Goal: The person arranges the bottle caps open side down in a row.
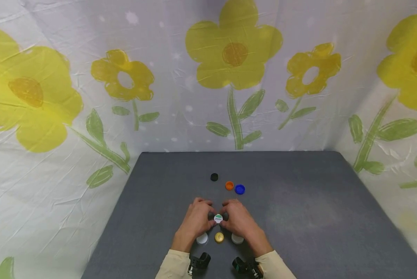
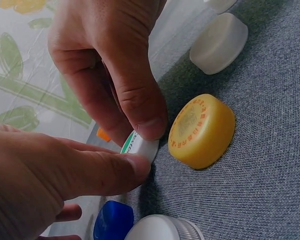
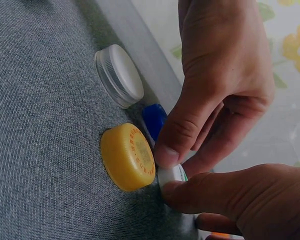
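Note:
Both hands meet over a small white bottle cap (image 1: 218, 218) with green print on its top. My left hand (image 1: 197, 217) pinches its left side, the thumb on the near edge and the fingers behind. From the other side my right hand (image 1: 240, 219) grips the same cap, thumb tip (image 3: 172, 191) of the left hand close beside the right thumb in the right wrist view. The fingers hide much of the cap's far side. Just nearer the body lies a yellow cap (image 2: 202, 131) with orange lettering around its top.
A smooth white cap (image 1: 202, 238) lies by the left wrist, and a ribbed white cap (image 3: 119, 76) by the right. Beyond the hands are black (image 1: 214, 177), orange (image 1: 229, 185) and blue (image 1: 240, 189) caps. A flower-printed sheet (image 1: 173, 116) hangs behind the grey table (image 1: 299, 209).

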`<action>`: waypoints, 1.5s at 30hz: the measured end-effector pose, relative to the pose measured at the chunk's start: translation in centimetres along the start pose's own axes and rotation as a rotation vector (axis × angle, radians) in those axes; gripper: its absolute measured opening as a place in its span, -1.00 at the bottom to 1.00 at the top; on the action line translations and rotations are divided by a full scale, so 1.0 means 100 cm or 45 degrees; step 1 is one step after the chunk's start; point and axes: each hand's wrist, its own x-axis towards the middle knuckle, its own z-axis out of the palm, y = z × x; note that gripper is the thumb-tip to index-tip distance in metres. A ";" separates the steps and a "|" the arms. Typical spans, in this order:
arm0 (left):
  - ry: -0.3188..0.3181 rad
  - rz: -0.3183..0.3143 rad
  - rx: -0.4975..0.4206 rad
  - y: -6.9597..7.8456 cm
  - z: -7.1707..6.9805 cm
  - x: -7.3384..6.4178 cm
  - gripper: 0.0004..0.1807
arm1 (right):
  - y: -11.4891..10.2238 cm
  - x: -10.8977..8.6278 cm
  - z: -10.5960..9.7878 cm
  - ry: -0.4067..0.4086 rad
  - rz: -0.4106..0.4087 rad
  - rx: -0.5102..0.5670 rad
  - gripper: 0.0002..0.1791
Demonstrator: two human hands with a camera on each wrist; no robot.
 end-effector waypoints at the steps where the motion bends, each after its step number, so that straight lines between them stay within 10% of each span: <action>1: -0.001 -0.004 -0.006 0.000 0.000 0.000 -0.76 | 0.000 0.000 0.000 0.004 -0.003 0.001 -0.81; 26: 0.135 -0.160 -0.018 -0.004 -0.041 0.031 -0.62 | 0.018 0.020 -0.048 0.161 0.063 0.030 -0.72; 45: 0.031 -0.208 -0.089 0.005 -0.040 0.081 -0.59 | 0.045 0.049 -0.056 0.175 0.180 -0.021 -0.69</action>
